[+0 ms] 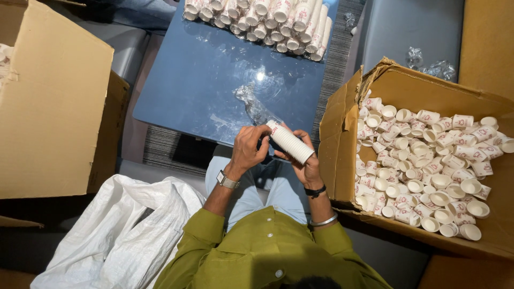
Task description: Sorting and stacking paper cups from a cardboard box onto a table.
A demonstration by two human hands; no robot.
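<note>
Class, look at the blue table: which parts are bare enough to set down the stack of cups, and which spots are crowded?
Bare: the blue table on its left half, between the wrapped cup stacks at the far edge and the near edge. Crowded: the clear wrapper by the hands, and the box full of loose cups.

Glossy blue table (187, 80); stacked paper cups (262, 21), crumpled clear plastic wrap (251, 104)

Glossy blue table (198, 80) reflecting overhead light, grey seats (409, 27) around it, striped carpet (160, 144) beneath
</note>
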